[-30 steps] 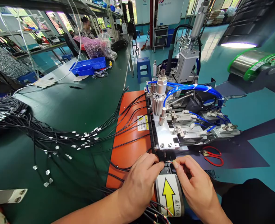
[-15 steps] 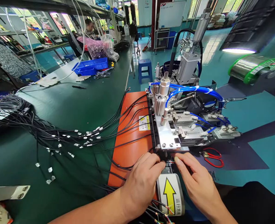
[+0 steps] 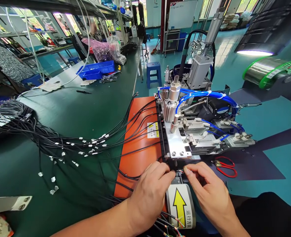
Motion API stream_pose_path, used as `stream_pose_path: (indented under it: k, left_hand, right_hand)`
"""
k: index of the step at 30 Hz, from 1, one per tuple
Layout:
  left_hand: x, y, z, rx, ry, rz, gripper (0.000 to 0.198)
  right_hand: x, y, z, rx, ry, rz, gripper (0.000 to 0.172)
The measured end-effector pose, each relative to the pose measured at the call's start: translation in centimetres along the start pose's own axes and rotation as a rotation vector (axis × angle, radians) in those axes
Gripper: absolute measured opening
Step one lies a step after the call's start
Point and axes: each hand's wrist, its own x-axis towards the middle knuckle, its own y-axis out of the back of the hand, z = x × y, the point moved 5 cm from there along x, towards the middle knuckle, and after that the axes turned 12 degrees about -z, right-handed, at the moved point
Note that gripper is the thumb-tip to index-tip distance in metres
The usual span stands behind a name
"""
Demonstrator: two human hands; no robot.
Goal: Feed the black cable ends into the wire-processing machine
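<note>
My left hand (image 3: 150, 191) rests on the orange plate (image 3: 137, 131), its fingers pinched on a black cable end at the near edge of the metal machine (image 3: 182, 131). My right hand (image 3: 209, 194) comes from the right, thumb and forefinger pinched on the thin coloured wires (image 3: 181, 171) at the same spot. Both hands meet just above the white label with a yellow arrow (image 3: 180, 205). Several black cables (image 3: 135, 125) lie across the orange plate into the machine's black rail.
A large bundle of black cables with metal clips (image 3: 61, 148) spreads over the green bench on the left. Red scissors (image 3: 225, 166) lie right of the machine. A solder spool (image 3: 268, 70) stands at the far right. Blue bins (image 3: 96, 69) and a seated person (image 3: 94, 28) are farther back.
The view shifted slightly. My right hand's fingers curled in from a flatter pose into a pinch at the wires; my left hand has stayed where it was.
</note>
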Motion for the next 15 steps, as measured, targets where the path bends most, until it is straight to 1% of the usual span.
stream_pose_path:
  k: [7,11,15]
  left_hand:
    - [-0.26,0.18,0.0,0.035,0.035,-0.038,0.024]
    - [-0.43,0.18,-0.1,0.05,0.039,-0.025,0.021]
    - [-0.37,0.41,-0.2,0.081,0.06,-0.019,0.02]
  right_hand:
    - [0.27,-0.03,-0.1,-0.058,0.01,-0.018,0.029]
    - [0.69,0.03,-0.21,-0.075,-0.015,-0.041,0.03]
    - [0.66,0.05,-0.1,-0.039,-0.058,-0.068,0.031]
